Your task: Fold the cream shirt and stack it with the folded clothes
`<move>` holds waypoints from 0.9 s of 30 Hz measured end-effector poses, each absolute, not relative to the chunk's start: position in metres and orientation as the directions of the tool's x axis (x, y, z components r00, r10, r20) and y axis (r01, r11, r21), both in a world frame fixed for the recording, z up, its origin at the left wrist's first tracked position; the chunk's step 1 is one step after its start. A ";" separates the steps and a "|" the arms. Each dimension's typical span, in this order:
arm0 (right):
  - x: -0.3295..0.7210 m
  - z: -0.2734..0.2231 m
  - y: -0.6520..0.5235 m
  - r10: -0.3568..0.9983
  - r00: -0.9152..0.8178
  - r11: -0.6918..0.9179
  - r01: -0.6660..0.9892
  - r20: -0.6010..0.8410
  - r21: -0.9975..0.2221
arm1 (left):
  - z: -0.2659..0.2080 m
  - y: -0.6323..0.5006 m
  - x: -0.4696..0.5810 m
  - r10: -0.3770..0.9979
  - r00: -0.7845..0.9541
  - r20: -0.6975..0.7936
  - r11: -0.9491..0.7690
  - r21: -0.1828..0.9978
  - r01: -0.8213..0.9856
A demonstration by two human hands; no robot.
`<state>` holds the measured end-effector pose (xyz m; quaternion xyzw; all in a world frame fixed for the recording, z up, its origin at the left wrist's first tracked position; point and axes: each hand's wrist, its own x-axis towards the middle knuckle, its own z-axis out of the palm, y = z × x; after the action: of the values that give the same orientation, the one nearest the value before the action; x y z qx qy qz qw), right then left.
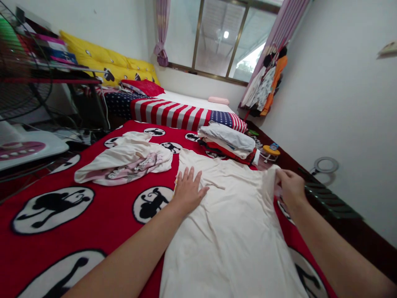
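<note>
Right in front of us, a white shirt (229,231) is stretching across a red blanket (114,207), its long axis running away from us, far end pointing windowward, near end slipping out of view. Our left hand (189,188) is lying flat over its left edge, fingers spreading wide, gripping nothing, while our right hand (290,186) is pinching its far right corner! Left of the left hand, a crumpled printed shirt (130,163) is resting; farther left, a fan (34,145) is standing. Just beyond, between the hands, a stack of folded clothes (229,138) is sitting. Past the right hand, a yellow stool (269,151) is carrying a small blue item (274,146). Away beyond the left hand, a desk (83,82) is holding colourful packs (58,44); we aren't making out their contents. Farther still, a striped bed cover (167,114) is showing, and hung clothes (263,85) are dangling beside the window (217,45).
</note>
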<state>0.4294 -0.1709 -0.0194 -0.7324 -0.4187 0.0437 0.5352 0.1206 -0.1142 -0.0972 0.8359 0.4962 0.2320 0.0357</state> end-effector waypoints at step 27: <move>0.357 -0.070 -0.415 0.950 0.309 -0.251 0.819 0.029 -0.515 | -0.083 -0.114 0.119 0.674 0.544 0.500 -0.739 0.446 0.505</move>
<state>0.3572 -0.4150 -0.0702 -0.7773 -0.5692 0.1459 0.2247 0.1188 -0.1138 -0.0833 0.8697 0.3389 0.3363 0.1254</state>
